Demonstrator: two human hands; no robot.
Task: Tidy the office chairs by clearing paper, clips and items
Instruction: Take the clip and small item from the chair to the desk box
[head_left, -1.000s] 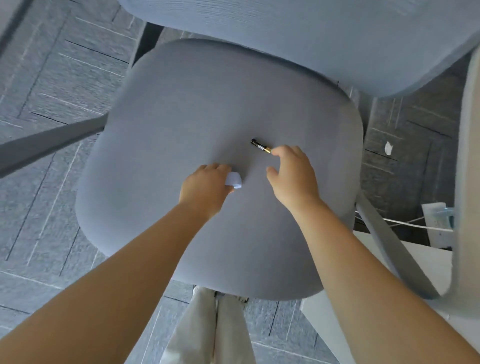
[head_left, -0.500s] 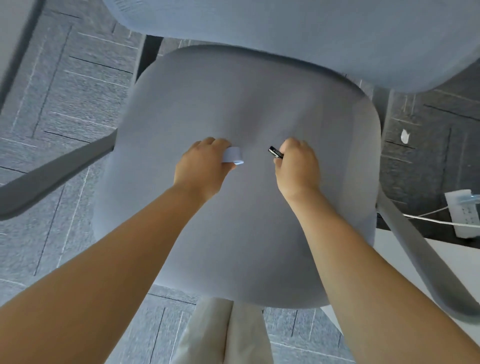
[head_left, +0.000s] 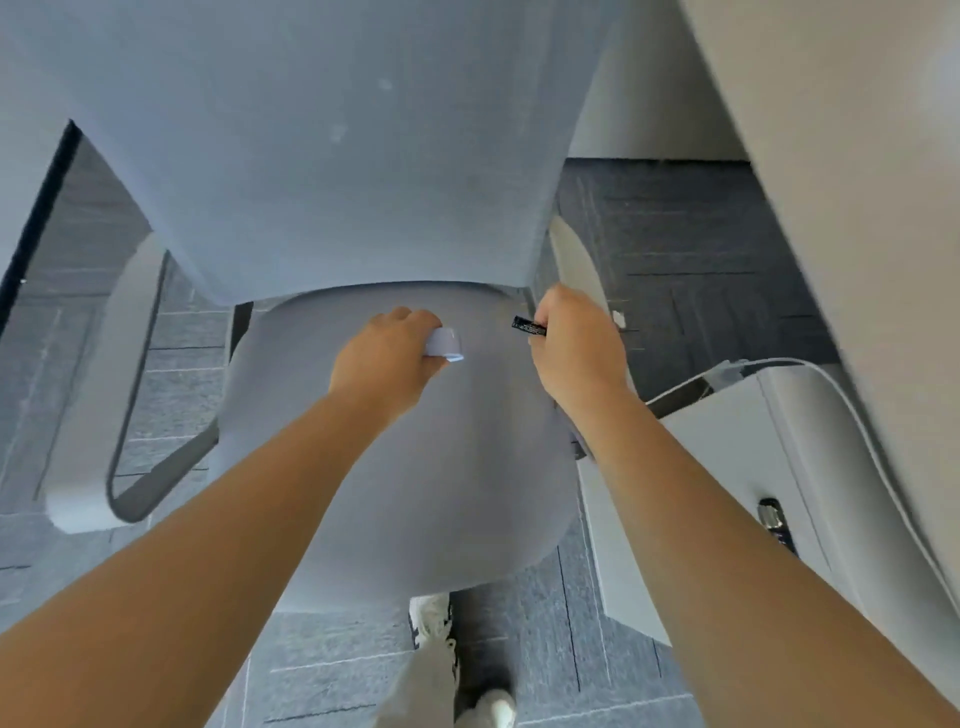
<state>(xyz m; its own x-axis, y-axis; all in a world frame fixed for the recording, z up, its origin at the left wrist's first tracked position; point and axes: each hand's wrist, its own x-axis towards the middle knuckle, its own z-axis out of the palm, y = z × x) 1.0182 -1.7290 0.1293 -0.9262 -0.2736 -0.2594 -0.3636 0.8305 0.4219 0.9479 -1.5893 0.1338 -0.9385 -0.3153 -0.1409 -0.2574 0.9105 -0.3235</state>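
- Overhead, both bare arms reach out over the grey chair seat (head_left: 415, 467), under the pale backrest (head_left: 337, 156).
- Left hand (head_left: 382, 358) is clenched around a small white piece, likely folded paper (head_left: 445, 344); its end pokes out past the fingers, above the seat's rear half.
- Right hand (head_left: 576, 348) pinches a short black stick-like item (head_left: 529, 326) by one end; the free end points left, toward the paper. What the item is cannot be told; faint print shows on it.
- Both held things hang near each other but apart, above the back of the seat.
- Armrest (head_left: 156, 457) curves at the seat's left side.
- White desk (head_left: 727, 493) stands just right of the seat, with a white cable (head_left: 831, 384) running across it.
- Grey carpet tiles (head_left: 675, 234) cover the floor; a small white scrap (head_left: 618, 318) lies there, just beyond the right hand.
- Light trousers and shoes (head_left: 431, 618) of the person show below the seat's front edge.
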